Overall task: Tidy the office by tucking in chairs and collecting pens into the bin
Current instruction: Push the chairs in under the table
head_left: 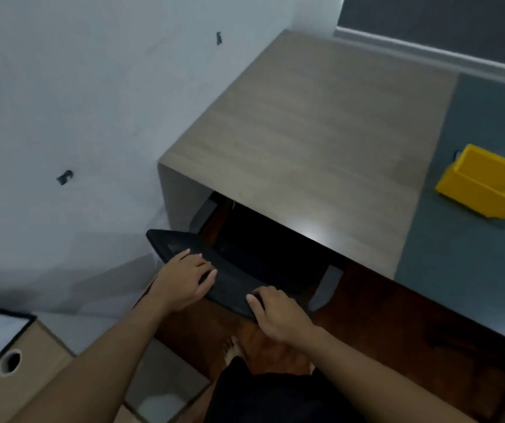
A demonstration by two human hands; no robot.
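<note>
Chair back (232,282): left hand (184,279) fingers flat on it, right hand (278,314) fingers curled round its edge; bin (483,184) at two o'clock.

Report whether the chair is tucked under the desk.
Mostly in: the chair seat is hidden beneath the desk; only its backrest sticks out.

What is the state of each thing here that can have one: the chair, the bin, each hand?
Black curved-back office chair: seat under the light wooden desk, backrest outside its edge.
Yellow plastic open-top bin: upright on the desk, no pens visible inside.
Left hand: fingers lie fairly straight on the backrest.
Right hand: fingers curled over the backrest's top edge.
</note>
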